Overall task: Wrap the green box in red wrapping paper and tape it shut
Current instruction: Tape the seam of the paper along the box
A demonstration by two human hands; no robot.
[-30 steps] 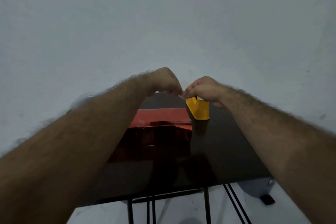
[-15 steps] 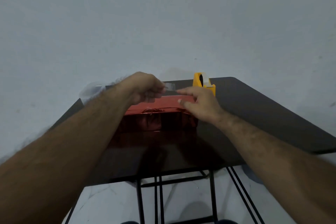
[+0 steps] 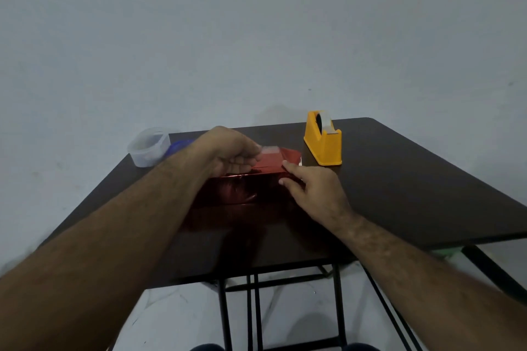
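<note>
The box, fully covered in shiny red wrapping paper (image 3: pixel 251 188), lies on the dark table (image 3: pixel 399 179); no green shows. My left hand (image 3: pixel 228 151) hovers over its top and pinches a short strip of clear tape (image 3: pixel 269 149) just above the paper seam. My right hand (image 3: pixel 310 188) rests on the box's right end, straight fingers pressing the folded paper down. The yellow tape dispenser (image 3: pixel 323 139) stands to the right behind the box.
A clear plastic container (image 3: pixel 148 147) with a blue lid (image 3: pixel 178 145) beside it sits at the table's back left corner. The wall is close behind the table. Black metal table legs (image 3: pixel 253 308) show below.
Both hands left the tape dispenser; the left one carried a torn strip of tape over the wrapped box, and the right one came down onto the box's right end. The camera tilted down.
</note>
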